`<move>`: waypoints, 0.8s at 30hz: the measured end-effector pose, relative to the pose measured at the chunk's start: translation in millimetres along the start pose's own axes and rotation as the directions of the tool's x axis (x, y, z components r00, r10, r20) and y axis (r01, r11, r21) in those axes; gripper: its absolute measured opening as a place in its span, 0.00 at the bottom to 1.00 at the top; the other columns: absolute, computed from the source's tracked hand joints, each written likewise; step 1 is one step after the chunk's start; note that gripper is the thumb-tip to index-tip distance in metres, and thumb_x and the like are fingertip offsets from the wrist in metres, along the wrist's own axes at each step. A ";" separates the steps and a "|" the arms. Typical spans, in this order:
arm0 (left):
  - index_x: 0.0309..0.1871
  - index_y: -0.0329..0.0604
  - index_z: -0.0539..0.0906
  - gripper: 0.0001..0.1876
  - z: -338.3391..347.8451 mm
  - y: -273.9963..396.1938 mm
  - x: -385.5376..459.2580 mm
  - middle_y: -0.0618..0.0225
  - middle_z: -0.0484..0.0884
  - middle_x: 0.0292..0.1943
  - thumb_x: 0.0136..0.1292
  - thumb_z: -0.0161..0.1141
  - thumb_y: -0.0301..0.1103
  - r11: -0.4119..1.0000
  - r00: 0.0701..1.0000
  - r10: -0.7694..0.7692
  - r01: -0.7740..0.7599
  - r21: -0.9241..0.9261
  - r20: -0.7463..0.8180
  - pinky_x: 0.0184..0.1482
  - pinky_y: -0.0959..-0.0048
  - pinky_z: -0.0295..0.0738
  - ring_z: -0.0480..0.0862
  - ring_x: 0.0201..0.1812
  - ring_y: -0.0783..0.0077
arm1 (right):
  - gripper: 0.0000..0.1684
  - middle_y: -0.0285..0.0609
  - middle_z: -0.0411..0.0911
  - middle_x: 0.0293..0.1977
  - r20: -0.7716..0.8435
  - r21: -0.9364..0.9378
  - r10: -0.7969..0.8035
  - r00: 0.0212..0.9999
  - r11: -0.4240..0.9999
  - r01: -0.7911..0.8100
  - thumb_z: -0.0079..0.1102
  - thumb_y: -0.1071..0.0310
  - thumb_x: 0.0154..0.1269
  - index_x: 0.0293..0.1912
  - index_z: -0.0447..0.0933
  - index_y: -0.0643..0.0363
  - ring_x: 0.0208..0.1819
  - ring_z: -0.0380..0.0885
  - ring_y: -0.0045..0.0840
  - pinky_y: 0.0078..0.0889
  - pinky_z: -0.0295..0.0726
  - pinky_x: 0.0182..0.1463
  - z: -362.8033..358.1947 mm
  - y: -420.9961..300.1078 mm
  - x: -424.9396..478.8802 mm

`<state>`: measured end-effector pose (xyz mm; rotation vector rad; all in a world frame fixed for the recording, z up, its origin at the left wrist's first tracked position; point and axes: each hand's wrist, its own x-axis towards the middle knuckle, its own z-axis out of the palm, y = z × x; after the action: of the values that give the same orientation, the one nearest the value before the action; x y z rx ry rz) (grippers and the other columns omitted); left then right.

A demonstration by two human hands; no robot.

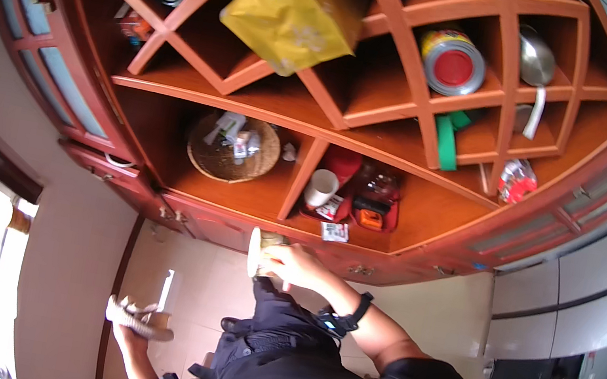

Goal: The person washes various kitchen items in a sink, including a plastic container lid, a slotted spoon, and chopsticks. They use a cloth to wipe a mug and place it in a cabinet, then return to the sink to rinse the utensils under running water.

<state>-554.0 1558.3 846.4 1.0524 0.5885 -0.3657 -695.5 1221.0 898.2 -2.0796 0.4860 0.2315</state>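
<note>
My right hand point(291, 264) is shut on a pale container, apparently a jar or tub, tipped on its side. Its round white lid or rim point(254, 252) faces left, and my fingers hide part of the body. This hand is in front of the cabinet's lower doors, just below the shelf edge. Lower left, my left hand point(121, 334) grips a crumpled beige cloth point(141, 324) with a ribbed edge; the cloth covers most of the fingers. That hand is out to the side, above the tiled floor.
The wooden cabinet point(206, 197) holds a woven basket point(228, 177) with small packets. Beside it are a white cup point(321, 187) and red trays point(389, 219). A yellow bag point(290, 18), a tin point(453, 67) and a metal ladle point(535, 63) occupy the lattice. A sachet point(334, 231) lies at the shelf edge.
</note>
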 end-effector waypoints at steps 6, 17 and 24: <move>0.48 0.48 0.75 0.21 34.7 12.0 58.4 0.68 0.80 0.40 0.66 0.48 0.55 0.991 0.948 -0.124 0.104 0.083 0.292 0.35 0.58 0.77 0.80 0.39 0.62 | 0.12 0.38 0.82 0.31 -0.060 -0.173 -0.135 0.989 0.977 0.123 0.51 0.60 0.66 0.43 0.81 0.48 0.20 0.80 0.22 0.26 0.78 0.26 9.4 -13.3 16.8; 0.42 0.43 0.75 0.16 -68.6 -17.4 28.2 0.68 0.78 0.29 0.69 0.48 0.47 0.947 0.990 -0.119 0.136 -0.292 0.077 0.24 0.75 0.72 0.73 0.21 0.77 | 0.25 0.24 0.49 0.09 0.112 0.926 0.021 0.994 -0.364 -0.096 0.42 0.54 0.67 0.13 0.54 0.44 0.08 0.44 0.17 0.23 0.64 0.32 113.4 -0.9 169.5; 0.39 0.44 0.77 0.16 -145.4 3.1 0.0 0.73 0.77 0.26 0.68 0.49 0.47 0.909 0.960 -0.021 -0.098 -0.405 -0.281 0.23 0.78 0.71 0.74 0.21 0.80 | 0.24 0.26 0.45 0.07 -0.175 0.519 -0.295 0.939 -0.839 -0.167 0.40 0.63 0.62 0.10 0.51 0.47 0.06 0.46 0.15 0.26 0.71 0.36 156.8 -6.1 269.1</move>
<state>-592.5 1689.1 795.6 0.7029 0.8558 -0.0454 -445.4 1290.1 725.8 0.4472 -0.0466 -0.2446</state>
